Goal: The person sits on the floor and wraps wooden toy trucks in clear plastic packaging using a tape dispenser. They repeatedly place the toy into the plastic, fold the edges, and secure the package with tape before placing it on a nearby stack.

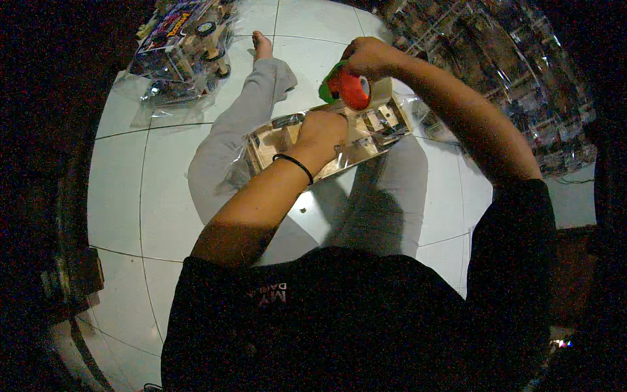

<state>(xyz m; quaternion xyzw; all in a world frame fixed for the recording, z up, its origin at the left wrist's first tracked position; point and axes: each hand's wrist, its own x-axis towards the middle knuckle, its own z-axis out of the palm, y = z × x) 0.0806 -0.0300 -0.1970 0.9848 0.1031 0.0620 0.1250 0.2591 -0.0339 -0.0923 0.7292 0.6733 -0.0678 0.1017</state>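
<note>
A pale wooden piece wrapped in clear plastic (367, 149), with small blocks and dark parts inside, lies tilted across my legs. On its upper middle rests my left hand (321, 130), knuckles up and fingers curled down at the clear film; the fingertips are hidden. My right hand (367, 57), beyond the package's far edge, is closed around a red and green tape dispenser (349, 90). The dispenser's lower end is close to the package, and I cannot tell whether it touches. A pale beige roll or strip (381, 93) shows beside the dispenser.
At the far left, a wooden toy vehicle with wheels (208, 49) and a printed panel stands on plastic sheeting. A large heap of plastic-wrapped wooden items (496, 72) takes up the far right. My grey-trousered legs (228, 150) frame the package on the white tiled floor (117, 196).
</note>
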